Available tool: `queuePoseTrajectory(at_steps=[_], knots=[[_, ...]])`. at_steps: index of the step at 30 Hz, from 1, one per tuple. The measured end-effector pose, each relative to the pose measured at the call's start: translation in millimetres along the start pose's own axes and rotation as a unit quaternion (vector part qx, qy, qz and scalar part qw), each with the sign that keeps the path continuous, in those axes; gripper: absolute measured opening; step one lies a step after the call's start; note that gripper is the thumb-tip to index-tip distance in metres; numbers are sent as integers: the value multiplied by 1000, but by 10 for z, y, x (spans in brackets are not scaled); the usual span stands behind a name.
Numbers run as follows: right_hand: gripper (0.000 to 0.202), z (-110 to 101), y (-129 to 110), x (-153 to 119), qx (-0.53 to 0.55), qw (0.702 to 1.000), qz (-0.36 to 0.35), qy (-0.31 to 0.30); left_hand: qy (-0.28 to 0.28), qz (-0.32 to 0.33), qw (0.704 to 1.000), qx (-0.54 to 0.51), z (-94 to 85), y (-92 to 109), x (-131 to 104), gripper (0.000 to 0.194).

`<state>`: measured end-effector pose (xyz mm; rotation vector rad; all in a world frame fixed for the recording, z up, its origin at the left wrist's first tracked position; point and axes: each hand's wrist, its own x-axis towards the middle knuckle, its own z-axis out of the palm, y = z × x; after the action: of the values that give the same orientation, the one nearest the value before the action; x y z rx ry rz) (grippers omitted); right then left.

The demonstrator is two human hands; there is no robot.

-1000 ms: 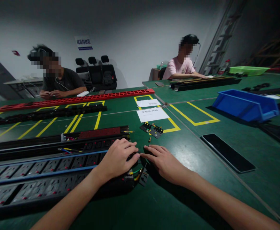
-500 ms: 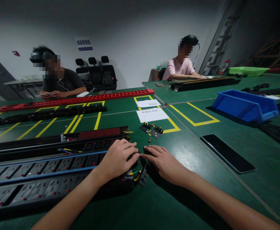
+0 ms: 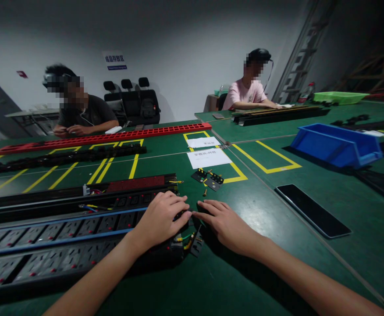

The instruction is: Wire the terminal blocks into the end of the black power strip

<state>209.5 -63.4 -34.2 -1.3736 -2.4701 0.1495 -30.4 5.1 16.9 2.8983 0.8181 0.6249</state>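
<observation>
Socket strip (image 3: 69, 229) with blue edges lies to my left, its long axis running sideways across the green table (image 3: 146, 292) and slanting a little away from me toward the right. Its right end disappears under my left hand (image 3: 164, 219), which is the nearer one. My right hand (image 3: 226, 226) is to the right of that end, fingers pointing back leftward at it. My left thumb stands slightly apart from the bent fingers, with something dark in the narrow gap; I cannot tell whether I pinch it or only rest on it. My right fingers are loosely spread, and I see nothing between them. The two hands nearly meet at the tips; whether they touch I cannot tell. On my side of the blue-edged strip, a black socket strip (image 3: 57, 260) runs roughly parallel, with yellow and green wires (image 3: 188, 241) near its right end beside a tilted bracket (image 3: 197, 246). Beyond my fingertips are two small dark brackets (image 3: 215, 182) and a brass-coloured screw (image 3: 205, 192); a smartphone (image 3: 313, 211) lies well apart, to the right
</observation>
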Motion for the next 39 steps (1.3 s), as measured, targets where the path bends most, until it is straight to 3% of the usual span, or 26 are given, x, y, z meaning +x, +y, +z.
queuePoseTrajectory(at_steps=[39], knots=[[69,41,16,7,2,1000,8,-1,-12,-11,1000,-4,-22,4,4,24]])
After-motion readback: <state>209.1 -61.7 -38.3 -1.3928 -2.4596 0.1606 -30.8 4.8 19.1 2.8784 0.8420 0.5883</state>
